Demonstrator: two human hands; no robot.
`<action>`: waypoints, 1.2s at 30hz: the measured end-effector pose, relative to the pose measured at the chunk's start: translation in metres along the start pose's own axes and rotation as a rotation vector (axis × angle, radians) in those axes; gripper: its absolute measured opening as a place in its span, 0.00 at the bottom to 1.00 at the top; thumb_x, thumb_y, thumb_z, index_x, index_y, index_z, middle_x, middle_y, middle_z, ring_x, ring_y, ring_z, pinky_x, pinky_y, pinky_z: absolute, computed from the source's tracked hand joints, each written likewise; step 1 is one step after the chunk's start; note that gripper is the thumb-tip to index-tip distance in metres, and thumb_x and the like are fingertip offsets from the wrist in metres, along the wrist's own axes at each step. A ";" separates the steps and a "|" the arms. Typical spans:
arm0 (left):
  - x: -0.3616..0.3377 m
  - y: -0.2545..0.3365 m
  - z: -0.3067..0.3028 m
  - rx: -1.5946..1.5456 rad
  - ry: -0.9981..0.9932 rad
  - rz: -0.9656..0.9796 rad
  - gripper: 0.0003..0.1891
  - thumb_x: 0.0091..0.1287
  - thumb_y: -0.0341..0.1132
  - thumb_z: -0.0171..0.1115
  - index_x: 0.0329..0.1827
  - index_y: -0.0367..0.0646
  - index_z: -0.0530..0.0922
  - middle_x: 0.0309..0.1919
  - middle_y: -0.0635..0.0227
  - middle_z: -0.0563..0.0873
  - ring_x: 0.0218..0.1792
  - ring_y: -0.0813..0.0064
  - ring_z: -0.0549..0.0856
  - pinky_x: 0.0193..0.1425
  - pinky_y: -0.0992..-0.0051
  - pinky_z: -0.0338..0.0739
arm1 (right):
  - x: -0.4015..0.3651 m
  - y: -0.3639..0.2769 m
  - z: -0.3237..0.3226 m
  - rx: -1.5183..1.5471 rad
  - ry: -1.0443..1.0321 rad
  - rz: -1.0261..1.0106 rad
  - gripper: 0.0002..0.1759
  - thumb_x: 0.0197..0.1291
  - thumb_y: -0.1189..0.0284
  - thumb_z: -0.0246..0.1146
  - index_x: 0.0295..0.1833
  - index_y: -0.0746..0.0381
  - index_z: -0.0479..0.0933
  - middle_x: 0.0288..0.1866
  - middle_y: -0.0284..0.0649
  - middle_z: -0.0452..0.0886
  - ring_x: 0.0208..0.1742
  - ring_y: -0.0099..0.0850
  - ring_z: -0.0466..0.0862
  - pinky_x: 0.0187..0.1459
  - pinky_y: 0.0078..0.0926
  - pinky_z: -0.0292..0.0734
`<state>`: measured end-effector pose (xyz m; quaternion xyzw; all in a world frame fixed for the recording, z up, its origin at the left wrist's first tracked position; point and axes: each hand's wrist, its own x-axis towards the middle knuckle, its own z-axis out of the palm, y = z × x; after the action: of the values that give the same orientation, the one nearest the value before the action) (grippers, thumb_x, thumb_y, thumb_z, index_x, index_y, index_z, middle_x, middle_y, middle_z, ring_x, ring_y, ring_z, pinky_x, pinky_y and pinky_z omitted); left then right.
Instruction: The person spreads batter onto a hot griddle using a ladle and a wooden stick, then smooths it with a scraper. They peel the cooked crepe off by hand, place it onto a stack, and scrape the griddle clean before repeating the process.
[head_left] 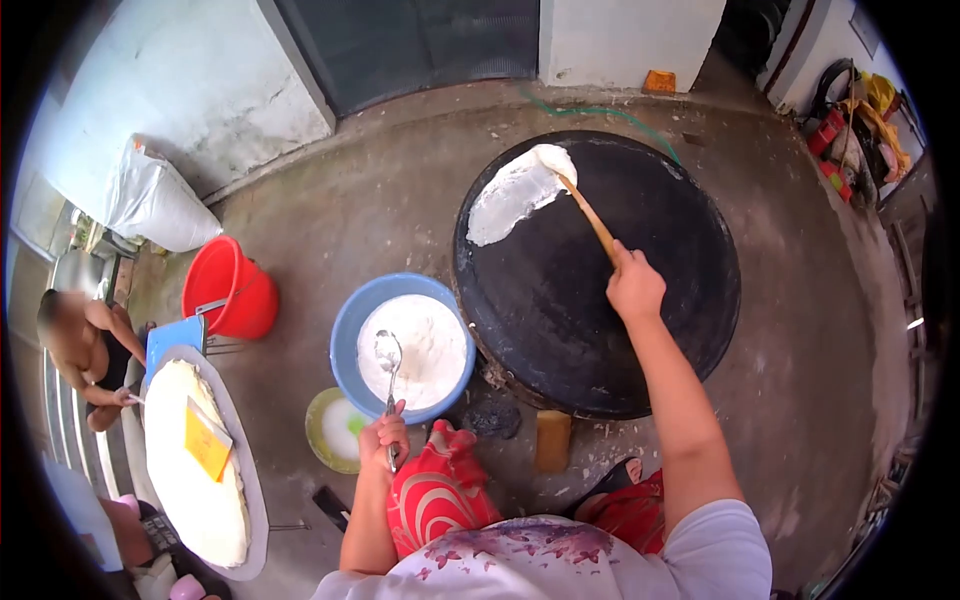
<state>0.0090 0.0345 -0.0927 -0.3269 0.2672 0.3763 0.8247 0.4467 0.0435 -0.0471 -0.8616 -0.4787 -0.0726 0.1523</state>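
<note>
My right hand [636, 284] is closed round a wooden-handled spreader [590, 215], reaching over a large round black griddle [620, 300]. The spreader's far end lies at a patch of white batter [515, 195] on the griddle's upper left. In my left hand [384, 438] is a metal spoon [392, 400], its bowl held above the blue basin [345, 375]. White batter [430, 350] fills much of the basin, which stands just left of the griddle.
A small green bowl [320, 440] sits below the basin, with a red bucket [228, 290] farther left. A brown block [552, 441] lies by the griddle's lower edge. Left, a seated person [85, 345] is beside an oval board [255, 520] stacked with pale sheets [180, 470].
</note>
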 end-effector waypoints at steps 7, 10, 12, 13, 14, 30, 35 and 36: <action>0.009 0.000 -0.002 0.021 0.030 0.038 0.17 0.69 0.34 0.39 0.51 0.29 0.68 0.18 0.73 0.67 0.13 0.84 0.64 0.13 0.84 0.60 | -0.007 -0.049 -0.010 0.066 -0.053 -0.116 0.23 0.46 0.76 0.56 0.53 0.55 0.72 0.35 0.42 0.75 0.34 0.41 0.80 0.36 0.37 0.76; 0.005 0.005 -0.006 0.044 0.026 0.032 0.17 0.69 0.34 0.39 0.50 0.29 0.69 0.18 0.73 0.67 0.13 0.84 0.64 0.12 0.84 0.61 | 0.025 -0.009 -0.007 0.027 -0.053 0.087 0.24 0.48 0.75 0.55 0.56 0.55 0.71 0.38 0.42 0.77 0.37 0.40 0.80 0.37 0.36 0.76; 0.008 0.006 -0.005 0.053 0.010 0.008 0.16 0.69 0.34 0.39 0.50 0.30 0.69 0.18 0.73 0.68 0.13 0.84 0.65 0.12 0.85 0.61 | 0.011 -0.003 0.010 0.313 -0.046 0.177 0.25 0.47 0.72 0.56 0.56 0.56 0.72 0.44 0.44 0.77 0.43 0.41 0.79 0.45 0.37 0.74; 0.008 0.005 -0.003 0.051 0.022 0.019 0.16 0.69 0.34 0.39 0.49 0.30 0.69 0.18 0.73 0.68 0.13 0.84 0.65 0.13 0.85 0.61 | -0.004 -0.010 0.013 0.465 -0.049 0.217 0.25 0.45 0.70 0.56 0.55 0.55 0.73 0.49 0.46 0.76 0.48 0.43 0.77 0.50 0.37 0.71; 0.009 0.006 -0.003 0.047 0.035 0.031 0.16 0.69 0.34 0.39 0.49 0.30 0.69 0.18 0.73 0.68 0.13 0.84 0.65 0.13 0.85 0.61 | -0.023 -0.025 0.003 0.391 -0.031 0.075 0.26 0.45 0.71 0.56 0.56 0.56 0.72 0.45 0.45 0.77 0.45 0.43 0.78 0.47 0.39 0.73; 0.005 0.008 -0.002 0.060 0.084 0.041 0.16 0.67 0.33 0.39 0.49 0.30 0.69 0.17 0.73 0.68 0.13 0.83 0.65 0.13 0.84 0.62 | 0.032 0.017 -0.019 -0.061 -0.102 0.194 0.24 0.50 0.73 0.55 0.56 0.57 0.68 0.40 0.44 0.76 0.36 0.42 0.80 0.36 0.38 0.76; 0.013 0.014 -0.003 0.048 0.065 0.010 0.17 0.68 0.34 0.38 0.48 0.29 0.69 0.18 0.73 0.68 0.13 0.83 0.65 0.13 0.84 0.62 | -0.051 -0.015 -0.015 0.241 -0.040 0.040 0.26 0.46 0.72 0.56 0.56 0.57 0.70 0.40 0.47 0.74 0.39 0.43 0.79 0.41 0.39 0.75; 0.015 0.012 -0.001 0.048 0.065 0.009 0.17 0.68 0.34 0.38 0.48 0.29 0.69 0.18 0.73 0.68 0.13 0.83 0.65 0.13 0.84 0.62 | -0.058 -0.025 -0.026 0.212 -0.149 -0.043 0.26 0.46 0.72 0.56 0.56 0.57 0.70 0.38 0.46 0.74 0.37 0.43 0.79 0.39 0.38 0.75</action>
<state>0.0079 0.0462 -0.1080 -0.3178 0.3042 0.3626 0.8216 0.3949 0.0007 -0.0335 -0.8333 -0.5120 0.0394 0.2048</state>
